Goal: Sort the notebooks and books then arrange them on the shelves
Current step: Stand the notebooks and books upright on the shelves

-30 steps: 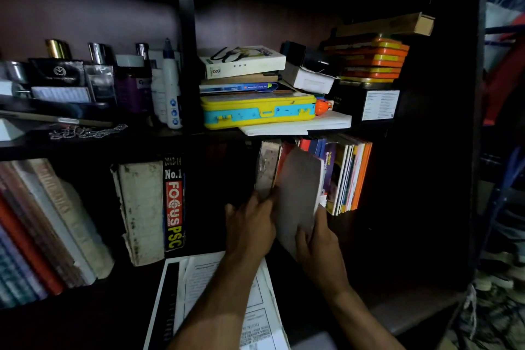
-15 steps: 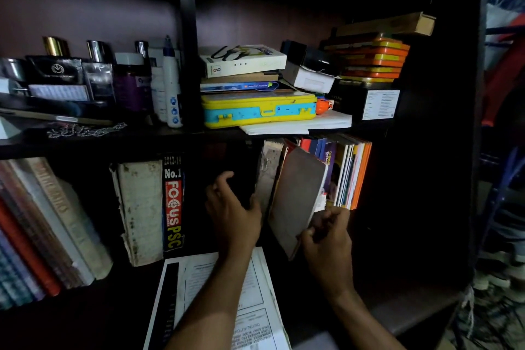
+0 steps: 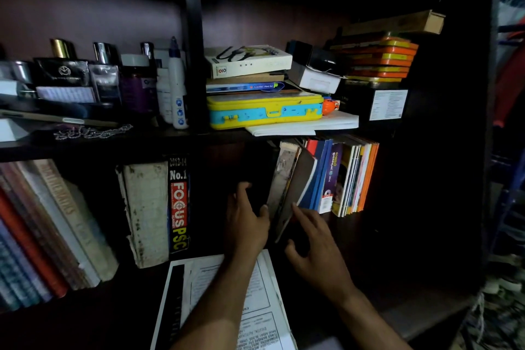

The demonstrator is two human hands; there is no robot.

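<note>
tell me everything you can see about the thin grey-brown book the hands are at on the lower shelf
The thin grey-brown book has a plain, matte cover that looks like card, with no print visible. It stands tilted, top leaning right against the blue books, at the left end of that row beside a worn pale book. The right hand touches its lower edge with its fingertips; the left hand rests beside the worn book.

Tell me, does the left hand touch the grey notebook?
Touching: in the head view, the left hand's thumb presses the leaning grey notebook's edge.
</note>
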